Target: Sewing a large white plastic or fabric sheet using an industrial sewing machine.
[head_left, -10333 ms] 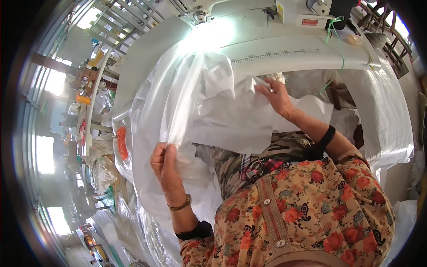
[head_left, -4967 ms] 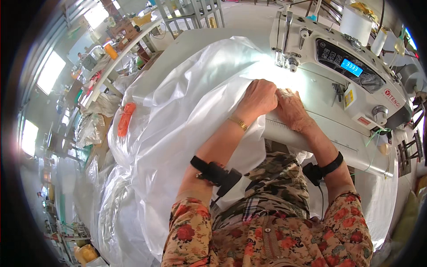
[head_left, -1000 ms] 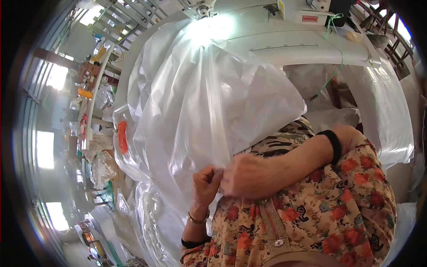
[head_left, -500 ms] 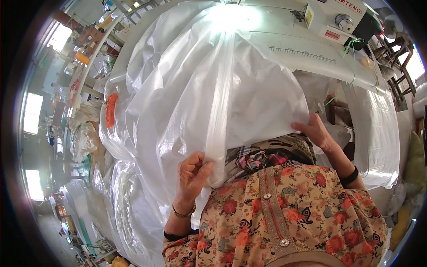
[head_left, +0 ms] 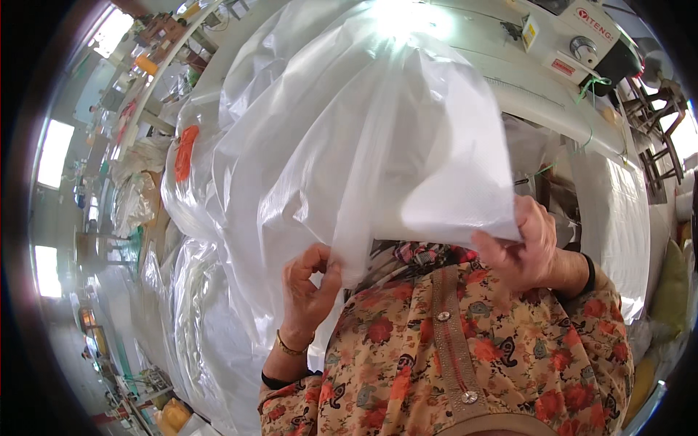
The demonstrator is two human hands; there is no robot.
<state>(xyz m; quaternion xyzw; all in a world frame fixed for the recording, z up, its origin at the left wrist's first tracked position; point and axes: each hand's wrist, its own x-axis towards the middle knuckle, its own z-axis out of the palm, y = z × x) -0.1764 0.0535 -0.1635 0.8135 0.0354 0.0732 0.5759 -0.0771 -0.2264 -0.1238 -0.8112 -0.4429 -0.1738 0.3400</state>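
A large white, translucent plastic sheet (head_left: 291, 167) spreads in folds from the bright light at the top down to my lap. My left hand (head_left: 309, 287) pinches the lower end of a folded strip (head_left: 356, 211) that runs down the sheet; its fingers are bent and closed. My right hand (head_left: 525, 243), slightly blurred, grips the sheet's lower right corner between thumb and fingers and holds it raised. The place under the light, where the strip's upper end lies, is lost in glare.
A white sewing machine (head_left: 552, 43) stands at the far right, with green string (head_left: 595, 87) hanging from it. An orange bundle (head_left: 186, 152) lies on the plastic at left. More clear plastic (head_left: 196, 320) heaps lower left. A wooden stool (head_left: 658, 131) stands far right.
My right hand has come nearer and lifted the sheet's right corner, closing more firmly on it. My left hand stays at the strip's end. The whole view has shifted slightly.
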